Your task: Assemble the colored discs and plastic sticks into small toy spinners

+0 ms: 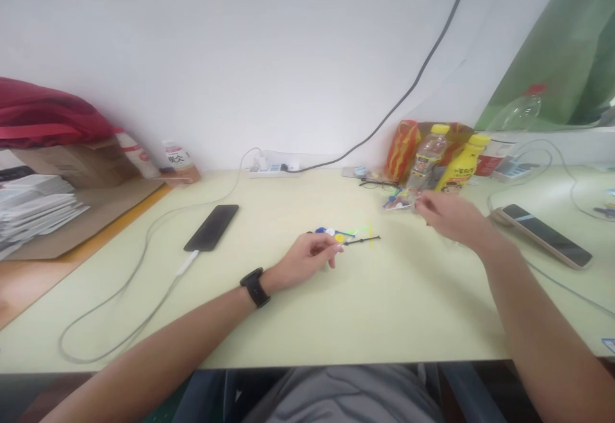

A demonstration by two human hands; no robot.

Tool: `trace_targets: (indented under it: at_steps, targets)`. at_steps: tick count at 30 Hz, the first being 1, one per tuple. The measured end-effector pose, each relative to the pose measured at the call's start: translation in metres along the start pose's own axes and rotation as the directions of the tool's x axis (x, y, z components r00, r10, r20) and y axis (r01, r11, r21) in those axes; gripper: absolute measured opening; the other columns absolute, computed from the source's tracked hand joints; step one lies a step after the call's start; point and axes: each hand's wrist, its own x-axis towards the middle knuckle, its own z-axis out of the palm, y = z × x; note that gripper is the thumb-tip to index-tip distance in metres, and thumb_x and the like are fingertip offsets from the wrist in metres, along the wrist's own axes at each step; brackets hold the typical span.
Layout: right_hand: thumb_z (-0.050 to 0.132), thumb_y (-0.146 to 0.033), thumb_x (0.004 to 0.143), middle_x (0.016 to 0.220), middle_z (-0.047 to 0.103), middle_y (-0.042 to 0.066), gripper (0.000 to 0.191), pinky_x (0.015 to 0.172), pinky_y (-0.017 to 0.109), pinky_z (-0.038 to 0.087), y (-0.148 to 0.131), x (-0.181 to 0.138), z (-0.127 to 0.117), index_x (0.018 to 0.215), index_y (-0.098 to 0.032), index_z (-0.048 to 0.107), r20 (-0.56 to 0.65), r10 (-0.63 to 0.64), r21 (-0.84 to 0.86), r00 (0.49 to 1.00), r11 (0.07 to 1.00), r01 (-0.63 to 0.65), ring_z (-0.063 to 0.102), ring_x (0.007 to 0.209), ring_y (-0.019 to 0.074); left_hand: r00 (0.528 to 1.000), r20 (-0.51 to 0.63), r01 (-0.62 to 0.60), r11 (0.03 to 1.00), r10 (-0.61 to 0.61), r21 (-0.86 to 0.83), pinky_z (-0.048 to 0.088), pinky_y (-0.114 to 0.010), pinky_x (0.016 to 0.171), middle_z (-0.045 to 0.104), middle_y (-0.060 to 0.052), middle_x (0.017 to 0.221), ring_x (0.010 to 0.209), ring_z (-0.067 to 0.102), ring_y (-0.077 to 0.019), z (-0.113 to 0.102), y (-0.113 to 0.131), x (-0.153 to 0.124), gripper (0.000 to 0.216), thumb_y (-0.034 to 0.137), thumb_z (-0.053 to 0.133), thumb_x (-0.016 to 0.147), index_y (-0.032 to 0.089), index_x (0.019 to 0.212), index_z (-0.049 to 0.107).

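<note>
My left hand [307,259], with a black watch on the wrist, rests on the pale green desk [336,307]. Its fingers are curled around the end of a small cluster of coloured pieces [336,235]: blue, white and yellow discs with thin green and yellow sticks and a black rod. My right hand [449,218] reaches forward to a small clear bag of colourful pieces [398,201] near the bottles. Its fingers look pinched at the bag's edge, but motion blurs them.
A black phone [212,227] on a white cable lies left of centre. A second phone [545,234] lies at right. Bottles [461,165], glasses [377,184] and a power strip [271,168] line the wall. Stacked papers [33,208] sit far left.
</note>
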Motion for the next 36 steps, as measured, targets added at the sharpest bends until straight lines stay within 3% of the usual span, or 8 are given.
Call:
trace_targets:
  at_steps: [3,7,11,15,21,26,31,36]
  targets:
    - [0.052,-0.038,0.095,0.069,0.065,0.006,0.037,0.058,0.032,0.033,0.004,-0.001,0.015,0.061,-0.022,0.053,0.305,-0.066,0.014,0.95,0.998,0.065,0.057,0.061,0.0191,1.0,-0.003,-0.004,1.0,0.004,0.02,0.04,-0.026,0.06,0.068,-0.005,0.075,0.065,0.052,-0.0128,0.0,0.0,0.0,0.041,0.052,0.058,0.099,0.015,0.096,0.073]
    - [0.054,-0.044,0.094,0.074,0.067,0.007,0.043,0.058,0.032,0.035,0.004,-0.002,0.022,0.058,-0.021,0.054,0.368,-0.033,-0.007,0.929,0.999,0.038,0.059,0.063,0.0189,1.0,-0.022,-0.015,0.998,0.017,0.056,0.035,-0.026,0.056,0.067,-0.004,0.073,0.061,0.048,-0.0116,0.0,0.001,-0.001,0.041,0.053,0.058,0.099,0.015,0.096,0.074]
    - [0.054,-0.045,0.092,0.075,0.068,0.006,0.039,0.058,0.032,0.034,0.002,-0.004,0.017,0.061,-0.021,0.053,0.336,0.017,-0.098,0.942,0.995,0.017,0.059,0.063,0.019,0.997,-0.068,-0.037,0.997,0.043,0.075,0.034,-0.025,0.055,0.066,-0.003,0.074,0.06,0.046,-0.0108,-0.002,0.001,0.0,0.041,0.052,0.057,0.1,0.015,0.092,0.072]
    - [0.057,-0.048,0.09,0.073,0.067,0.006,0.035,0.058,0.032,0.031,-0.008,-0.001,0.014,0.067,-0.022,0.051,0.129,0.023,-0.188,0.991,0.982,0.002,0.058,0.064,0.0207,0.971,-0.223,-0.057,0.987,0.089,0.147,0.036,-0.025,0.057,0.065,-0.002,0.073,0.062,0.049,-0.0116,-0.009,-0.003,0.004,0.039,0.051,0.055,0.101,0.016,0.095,0.071]
    - [0.055,-0.04,0.094,0.08,0.067,0.005,0.021,0.062,0.032,0.036,-0.033,-0.003,0.021,0.085,-0.023,0.06,0.044,-0.248,0.019,0.968,0.969,0.247,0.06,0.072,0.0209,0.918,-0.345,-0.041,0.911,0.197,0.41,0.047,-0.03,0.076,0.071,-0.004,0.091,0.082,0.059,-0.0182,-0.025,-0.011,0.01,0.028,0.043,0.056,0.101,0.02,0.097,0.072]
    - [0.053,-0.031,0.096,0.096,0.069,0.006,0.021,0.074,0.034,0.045,-0.049,-0.009,0.037,0.107,-0.025,0.069,0.106,-0.44,0.232,0.891,0.883,0.409,0.065,0.085,0.0222,0.94,-0.15,-0.168,0.798,0.307,0.579,0.044,-0.044,0.107,0.065,-0.009,0.132,0.125,0.053,-0.028,-0.026,-0.012,0.008,0.031,0.038,0.059,0.099,0.025,0.126,0.07]
    - [0.05,-0.025,0.097,0.1,0.068,0.006,0.022,0.076,0.034,0.046,-0.059,-0.012,0.046,0.103,-0.026,0.072,0.169,-0.495,0.27,0.853,0.855,0.443,0.065,0.088,0.0219,0.95,0.121,-0.289,0.661,0.288,0.693,0.033,-0.055,0.117,0.051,-0.007,0.155,0.14,0.038,-0.0344,-0.018,-0.009,0.002,0.044,0.035,0.056,0.102,0.031,0.146,0.056]
    - [0.048,-0.021,0.096,0.094,0.065,0.007,0.019,0.079,0.036,0.046,-0.066,-0.013,0.048,0.091,-0.022,0.066,0.138,-0.522,0.307,0.842,0.831,0.464,0.062,0.09,0.0223,0.946,0.084,-0.276,0.638,0.314,0.718,0.036,-0.055,0.115,0.052,-0.009,0.153,0.139,0.039,-0.0341,-0.015,-0.011,0.003,0.043,0.033,0.057,0.101,0.03,0.144,0.057]
